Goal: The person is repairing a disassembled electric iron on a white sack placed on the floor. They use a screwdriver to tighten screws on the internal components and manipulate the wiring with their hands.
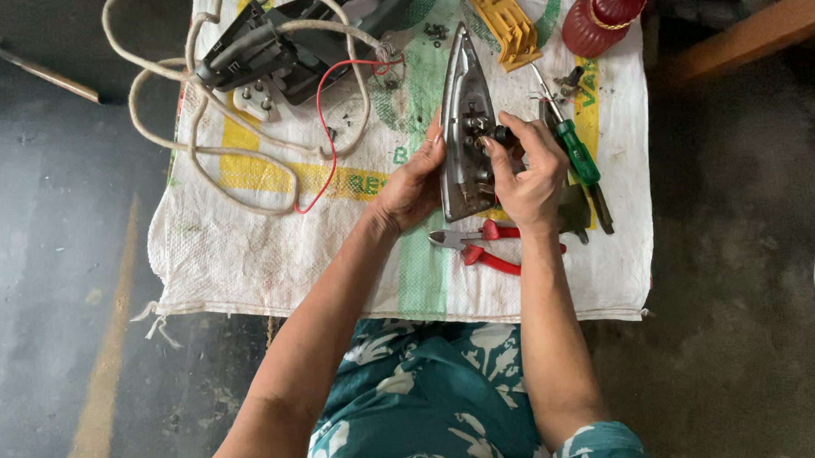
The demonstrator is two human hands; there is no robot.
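Pointing away, iron soleplate (464, 107) stands lengthwise between left hand (413, 187) and right hand (526, 183).

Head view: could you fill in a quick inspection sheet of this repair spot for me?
Surface: white woven sack spread as a mat.
Job's things: metal iron soleplate, held on edge.
Clutter: black iron housing, yellow part, green screwdriver, red pliers, red bottle.
Hands: left hand steadies soleplate; right hand pinches a fitting on it.
Cables: white cord, red wire.
Surroundings: dark floor, hammer.
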